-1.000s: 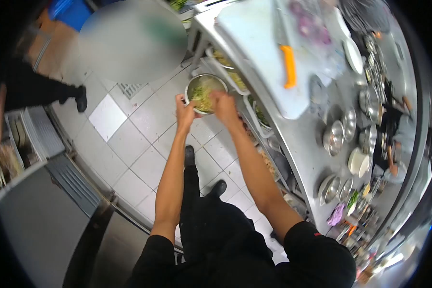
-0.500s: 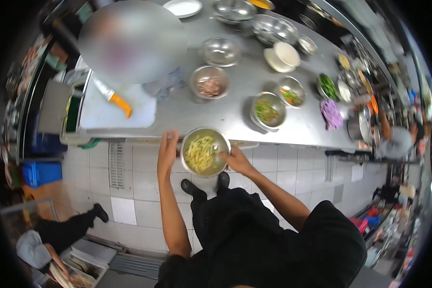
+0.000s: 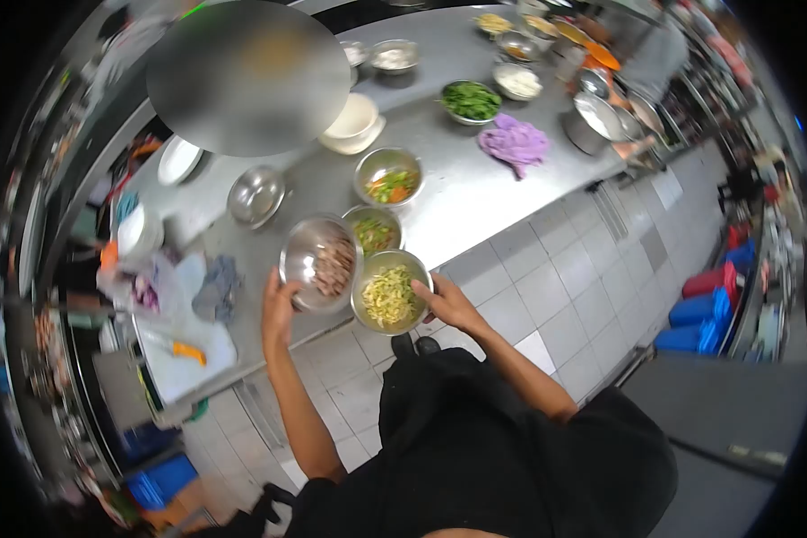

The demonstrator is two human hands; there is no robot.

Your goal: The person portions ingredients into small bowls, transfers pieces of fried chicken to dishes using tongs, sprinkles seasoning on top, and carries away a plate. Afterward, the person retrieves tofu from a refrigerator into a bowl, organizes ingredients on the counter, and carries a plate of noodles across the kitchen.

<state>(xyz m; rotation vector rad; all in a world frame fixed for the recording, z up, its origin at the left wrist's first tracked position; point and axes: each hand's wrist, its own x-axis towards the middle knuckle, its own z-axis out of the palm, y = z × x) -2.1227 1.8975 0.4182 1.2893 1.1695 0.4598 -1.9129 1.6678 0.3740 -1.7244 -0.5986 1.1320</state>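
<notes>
My left hand grips the rim of a metal bowl of brownish-pink chopped pieces, tilted to the right. My right hand holds a metal bowl of pale yellow-green strips, with the thumb over its rim. The two bowls sit side by side near the table's front edge, their rims close together. Just behind them is a bowl of chopped green pieces, partly hidden by the bowls in my hands. Beyond it stands a bowl of green and orange pieces.
A cutting board with an orange-handled knife lies at the left, beside a grey cloth. An empty metal bowl, a purple cloth, a bowl of leafy greens and a pot stand on the steel table.
My left hand has taken hold of the bowl of brownish-pink pieces and lifted it from the table. The view has turned to the right; my right hand keeps the bowl of strips.
</notes>
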